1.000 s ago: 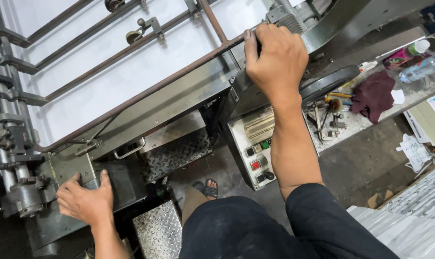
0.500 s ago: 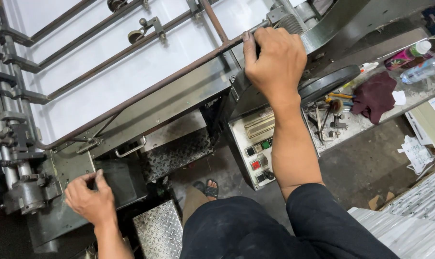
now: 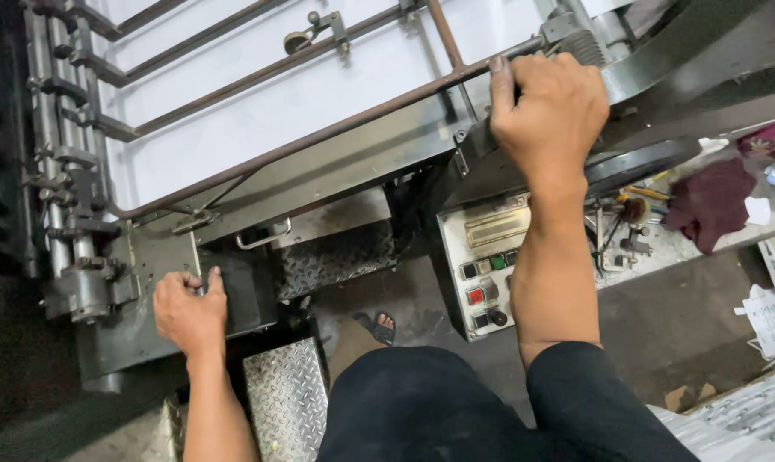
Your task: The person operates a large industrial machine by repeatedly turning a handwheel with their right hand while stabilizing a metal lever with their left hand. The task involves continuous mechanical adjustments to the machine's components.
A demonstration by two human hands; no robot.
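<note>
Two bare hands on one large grey metal printing machine (image 3: 319,171). Right hand (image 3: 541,107) clenched over the long rusty brown metal rod (image 3: 319,133), gripping it at its upper right end, just beside the grey ribbed roller end (image 3: 576,38) of the machine. Rod running diagonally from there down to the left across the machine, along the lower edge of the white flat feed board (image 3: 259,103). Left hand (image 3: 189,312) lower down at the machine's left side, fingers curled against the edge of a dark grey steel side plate (image 3: 161,257); grasp or mere touch cannot be told. Just left of that hand, a stack of grey metal rollers and brackets (image 3: 67,197) on the machine's left edge. Above the rod, thinner brown cross bars (image 3: 191,43) over the white board, one carrying a small round metal wheel (image 3: 298,41). Below the machine's front edge, a bent chrome handle (image 3: 263,239) and a dark diamond-pattern tread plate (image 3: 336,261). Lower still, a second silvery diamond-pattern step (image 3: 289,398), near the left forearm. Right of the tread plate, under the right forearm, a beige control panel with red, green and black buttons (image 3: 482,274). Between step and panel, a foot in a dark sandal (image 3: 379,327) on the grey floor. Further right of the machine, a dark maroon cloth (image 3: 712,201) on a cluttered ledge with small tools (image 3: 627,231); crumpled white paper (image 3: 768,316) on the floor beyond.
</note>
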